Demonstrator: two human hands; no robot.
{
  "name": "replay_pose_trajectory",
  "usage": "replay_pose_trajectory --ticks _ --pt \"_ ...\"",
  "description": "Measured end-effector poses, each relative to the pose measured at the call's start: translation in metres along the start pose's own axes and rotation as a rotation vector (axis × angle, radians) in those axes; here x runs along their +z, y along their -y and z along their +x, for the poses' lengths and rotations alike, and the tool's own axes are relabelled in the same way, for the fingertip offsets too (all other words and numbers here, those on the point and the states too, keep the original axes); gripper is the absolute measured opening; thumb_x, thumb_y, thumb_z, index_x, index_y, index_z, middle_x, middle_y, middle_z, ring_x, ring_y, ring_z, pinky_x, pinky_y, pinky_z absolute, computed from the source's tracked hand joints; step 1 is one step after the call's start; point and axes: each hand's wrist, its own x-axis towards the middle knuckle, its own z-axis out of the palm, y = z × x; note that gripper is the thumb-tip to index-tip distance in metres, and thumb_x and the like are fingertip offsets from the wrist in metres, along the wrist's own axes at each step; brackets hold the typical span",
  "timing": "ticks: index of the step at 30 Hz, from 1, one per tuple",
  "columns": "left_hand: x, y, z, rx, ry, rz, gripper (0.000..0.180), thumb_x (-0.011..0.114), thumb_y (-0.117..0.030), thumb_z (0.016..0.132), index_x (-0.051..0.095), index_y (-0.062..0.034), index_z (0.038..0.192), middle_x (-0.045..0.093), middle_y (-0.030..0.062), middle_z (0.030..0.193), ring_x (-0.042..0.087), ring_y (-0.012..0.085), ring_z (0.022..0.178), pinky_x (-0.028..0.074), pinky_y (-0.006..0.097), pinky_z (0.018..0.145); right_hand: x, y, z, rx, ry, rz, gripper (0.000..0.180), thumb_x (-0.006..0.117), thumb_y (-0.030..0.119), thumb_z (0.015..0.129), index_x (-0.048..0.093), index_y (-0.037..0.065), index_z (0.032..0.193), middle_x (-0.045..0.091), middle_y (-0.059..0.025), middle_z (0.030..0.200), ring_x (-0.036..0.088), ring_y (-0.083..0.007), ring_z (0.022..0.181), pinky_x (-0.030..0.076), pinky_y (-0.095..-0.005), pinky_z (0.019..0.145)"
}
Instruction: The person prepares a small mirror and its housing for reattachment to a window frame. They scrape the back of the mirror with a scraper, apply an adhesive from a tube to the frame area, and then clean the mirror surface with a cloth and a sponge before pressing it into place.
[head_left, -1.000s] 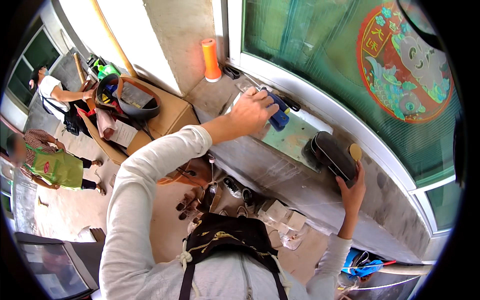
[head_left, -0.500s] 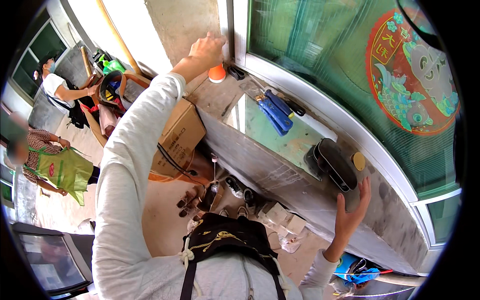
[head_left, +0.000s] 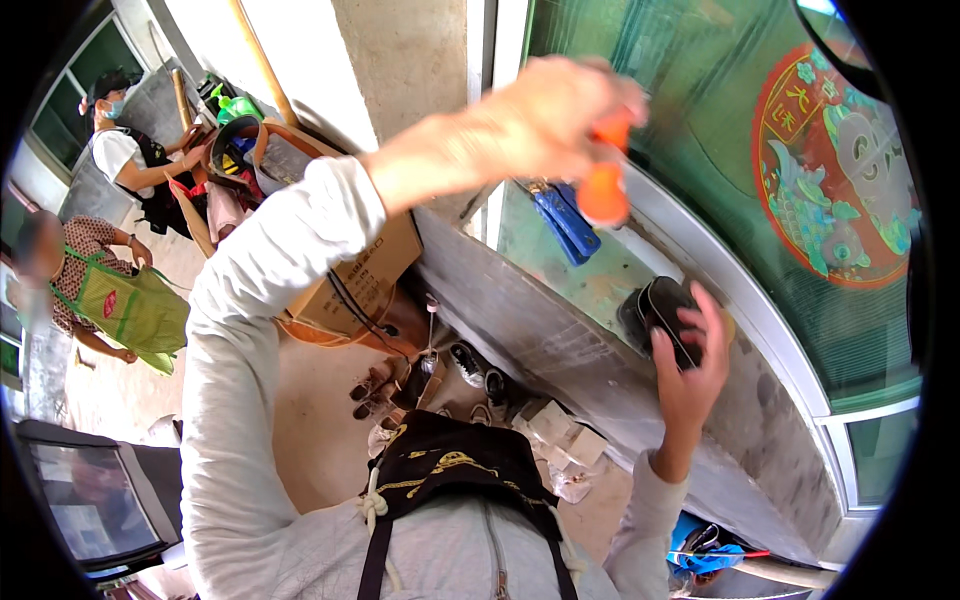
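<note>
Blurred by motion, my left hand (head_left: 560,115) is raised above the ledge (head_left: 480,255), closed round an orange bottle-like object (head_left: 603,197). Its exact kind is unclear. Below it on the ledge lie blue-handled pliers (head_left: 566,222), partly covered by the hand and the object. My right hand (head_left: 690,360) is at a black oblong case (head_left: 662,308) near the window. Thumb and fingers are spread over the case's near end, without a visible firm grip. Behind the fingers, a round yellowish lid (head_left: 729,325) is mostly hidden.
A green glass window (head_left: 680,100) borders the ledge. Below stand a cardboard box (head_left: 375,275), shoes (head_left: 467,365) and pale blocks (head_left: 560,435). At left, one person (head_left: 120,150) handles a box of goods, while another person (head_left: 110,270) wears a green apron.
My left hand has lifted the orange object from the ledge's far left corner and carried it right, above the pliers. My right hand has moved up onto the black case.
</note>
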Motion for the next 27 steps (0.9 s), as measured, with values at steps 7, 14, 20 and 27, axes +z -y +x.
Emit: replay_pose_trajectory --ticks 7,14,20,27 --pt "0.025 -0.093 0.027 0.193 0.057 -0.267 0.038 0.072 -0.009 0.076 0.061 -0.0041 0.112 0.059 0.0156 0.098 0.063 0.0362 0.087 0.051 0.04 0.074 0.004 0.005 0.047 -0.063 -0.091 -0.047 0.037 0.08 0.011 0.07 0.058 0.004 0.099 0.057 -0.0035 0.072 0.05 -0.016 0.059 0.043 -0.029 0.056" --pt "0.019 -0.039 0.045 0.135 0.167 -0.201 0.039 0.066 -0.017 0.089 0.058 -0.0055 0.126 0.062 0.0144 0.114 0.066 0.0275 0.09 0.057 0.037 0.076 -0.109 -0.049 0.011 0.141 -0.336 -0.109 0.031 0.075 0.01 0.084 0.064 0.0 0.112 0.066 -0.0009 0.089 0.056 -0.0051 0.072 0.046 -0.0206 0.066" --pt "0.05 0.081 -0.035 -0.268 0.514 0.063 0.033 0.063 -0.016 0.09 0.063 -0.0093 0.122 0.067 0.0151 0.113 0.067 0.0257 0.1 0.054 0.038 0.09 -0.178 -0.13 -0.026 0.381 -0.403 -0.285 0.033 0.074 0.022 0.088 0.065 -0.002 0.108 0.064 -0.001 0.087 0.053 -0.0066 0.073 0.045 -0.0225 0.07" --pt "0.131 0.023 -0.057 -0.01 0.316 0.157 0.044 0.07 -0.016 0.072 0.064 -0.0128 0.116 0.063 0.0089 0.117 0.063 0.0277 0.105 0.052 0.038 0.089 -0.184 -0.219 -0.053 0.462 -0.446 -0.456 0.039 0.076 0.031 0.082 0.068 0.0 0.103 0.066 -0.0041 0.08 0.057 -0.012 0.07 0.047 -0.0291 0.069"
